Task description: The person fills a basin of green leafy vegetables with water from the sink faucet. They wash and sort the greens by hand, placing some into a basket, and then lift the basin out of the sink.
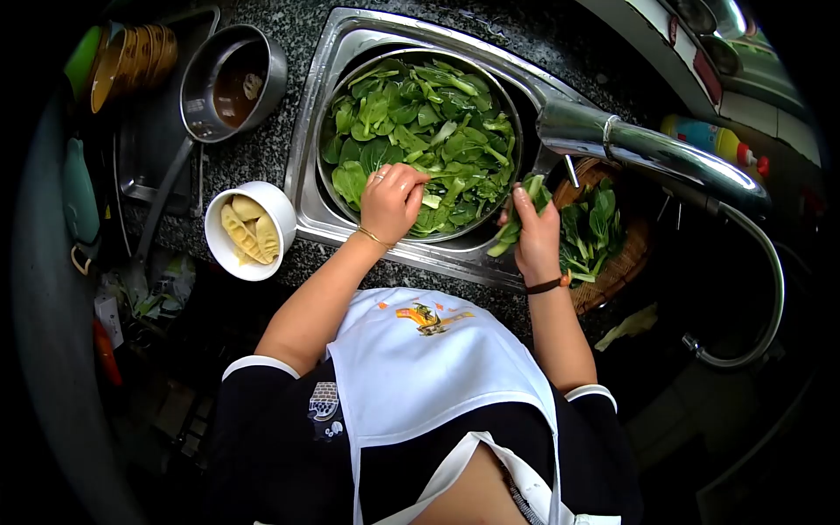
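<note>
Leafy greens [420, 122] with pale stems fill a round metal basin [516, 131] set in the steel sink [308, 179]. At the basin's near edge my left hand [394, 203] has its fingers closed in a pinch on some of the leafy greens, with a pale stem by the fingertips. My right hand [535, 232], just right of the basin, is wrapped round a small bunch of greens [507, 234]. Beside it, more greens [595, 226] lie in a woven basket [637, 254].
A chrome faucet [647, 147] reaches over the sink from the right. To the left stand a saucepan [194, 98] with brown liquid and a white bowl [282, 214] of yellowish pieces. Stacked bowls [140, 61] sit at far left, a yellow bottle [722, 144] at right.
</note>
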Demonstrator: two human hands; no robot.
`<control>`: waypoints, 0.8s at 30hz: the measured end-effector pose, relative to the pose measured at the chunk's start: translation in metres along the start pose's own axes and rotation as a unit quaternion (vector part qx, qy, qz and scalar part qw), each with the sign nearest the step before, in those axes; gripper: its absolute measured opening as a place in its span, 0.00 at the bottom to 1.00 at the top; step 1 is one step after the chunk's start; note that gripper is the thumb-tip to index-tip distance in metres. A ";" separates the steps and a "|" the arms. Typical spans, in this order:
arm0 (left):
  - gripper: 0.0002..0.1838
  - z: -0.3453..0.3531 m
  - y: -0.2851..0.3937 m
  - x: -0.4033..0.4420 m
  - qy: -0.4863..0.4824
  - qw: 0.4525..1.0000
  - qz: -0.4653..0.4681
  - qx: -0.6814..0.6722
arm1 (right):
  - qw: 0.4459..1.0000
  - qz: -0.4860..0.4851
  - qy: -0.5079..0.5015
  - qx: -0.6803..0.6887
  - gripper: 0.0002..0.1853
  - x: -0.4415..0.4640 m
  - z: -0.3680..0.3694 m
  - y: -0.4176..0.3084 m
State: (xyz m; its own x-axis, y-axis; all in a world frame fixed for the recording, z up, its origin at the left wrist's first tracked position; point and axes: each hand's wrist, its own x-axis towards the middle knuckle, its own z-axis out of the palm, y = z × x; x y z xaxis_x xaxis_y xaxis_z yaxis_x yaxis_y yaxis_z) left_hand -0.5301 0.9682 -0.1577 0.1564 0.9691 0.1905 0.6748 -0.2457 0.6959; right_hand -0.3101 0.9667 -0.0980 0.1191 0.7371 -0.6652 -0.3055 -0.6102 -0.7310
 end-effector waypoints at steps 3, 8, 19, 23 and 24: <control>0.05 0.004 0.005 0.003 -0.037 0.999 0.017 0.001 | 0.966 -0.083 0.073 -0.235 0.10 -0.023 -0.035 -0.048; 0.09 0.033 0.026 0.011 -0.101 0.989 0.000 0.108 | 0.663 -0.114 0.253 -0.695 0.26 -0.026 -0.100 -0.059; 0.10 0.001 -0.004 0.037 -0.066 0.719 -0.453 -0.523 | 0.950 -0.102 -0.046 -0.293 0.15 -0.003 -0.019 0.000; 0.12 -0.012 0.010 0.027 0.061 0.551 -0.507 -0.660 | 0.972 0.117 -0.177 -0.096 0.19 0.006 0.039 0.029; 0.12 -0.011 0.010 0.022 0.063 0.553 -0.508 -0.658 | 0.978 0.141 -0.150 -0.015 0.22 0.009 0.050 0.036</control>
State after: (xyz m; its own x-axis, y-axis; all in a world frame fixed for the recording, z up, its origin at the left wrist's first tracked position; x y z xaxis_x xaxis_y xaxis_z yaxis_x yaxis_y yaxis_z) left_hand -0.5277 0.9873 -0.1392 0.0712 0.6312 -0.7723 -0.7527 0.5421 0.3736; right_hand -0.3676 0.9659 -0.1231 -0.2509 0.5868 -0.7698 -0.2572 -0.8071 -0.5314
